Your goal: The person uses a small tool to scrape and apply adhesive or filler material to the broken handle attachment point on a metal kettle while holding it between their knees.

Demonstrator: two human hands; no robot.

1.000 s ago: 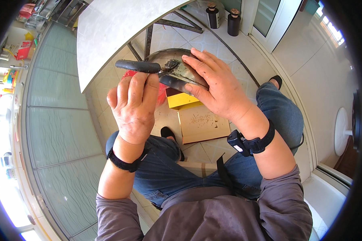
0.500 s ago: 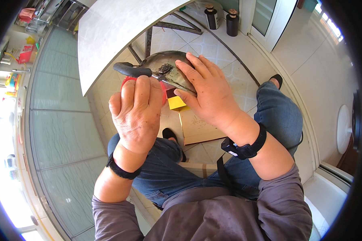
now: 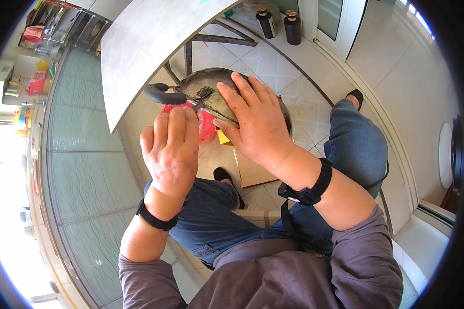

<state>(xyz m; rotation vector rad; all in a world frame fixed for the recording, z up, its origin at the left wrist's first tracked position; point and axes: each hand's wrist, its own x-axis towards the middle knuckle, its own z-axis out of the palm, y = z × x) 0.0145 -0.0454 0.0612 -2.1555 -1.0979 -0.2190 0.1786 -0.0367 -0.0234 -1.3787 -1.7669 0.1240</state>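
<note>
A scorched metal pan (image 3: 201, 83) with a curved black handle (image 3: 164, 96) is in front of me, its stained outside facing up. My right hand (image 3: 255, 121) lies on the pan with its fingers stretched and spread, the thumb near the close edge. Just below the handle is my left hand (image 3: 172, 149), its fingers closed in a pinch. A small shiny metal piece (image 3: 198, 105) shows by those fingertips; what they grip is mostly hidden. Crumpled red plastic (image 3: 207, 129) hangs or lies beneath the pan, next to a yellow box piece (image 3: 223, 137).
A pale table top (image 3: 139, 56) juts in at the upper left, close to the handle. On the floor beyond stand two dark bottles (image 3: 292, 30). An open cardboard box (image 3: 252, 167) lies between my feet. Frosted glass cabinet doors (image 3: 93, 180) line the left side.
The pan has tilted slightly and its handle has shifted a little down and left. My left hand has dropped slightly below the handle. More red plastic shows.
</note>
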